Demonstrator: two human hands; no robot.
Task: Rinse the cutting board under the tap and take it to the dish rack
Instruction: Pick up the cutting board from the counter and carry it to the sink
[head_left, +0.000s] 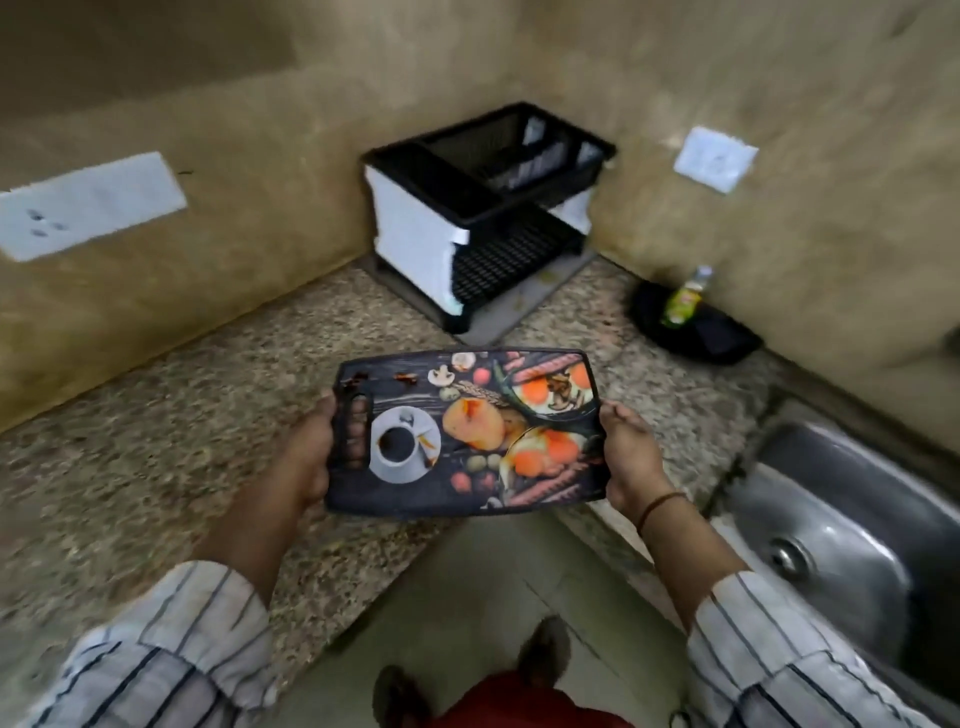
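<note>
1. Both hands held the cutting board (462, 431) roughly level in the air over the front edge of the desk (156, 441), printed face up.
2. The left hand (311, 457) gripped the handle end; its fingers (356, 431) showed through the handle slot, curled round it.
3. The right hand (631, 457) gripped the opposite short edge, thumb on top.
4. The dish rack (467, 208) stood in the desk corner, well apart beyond the board.
5. The sink (841, 519) lay to the right.
</note>
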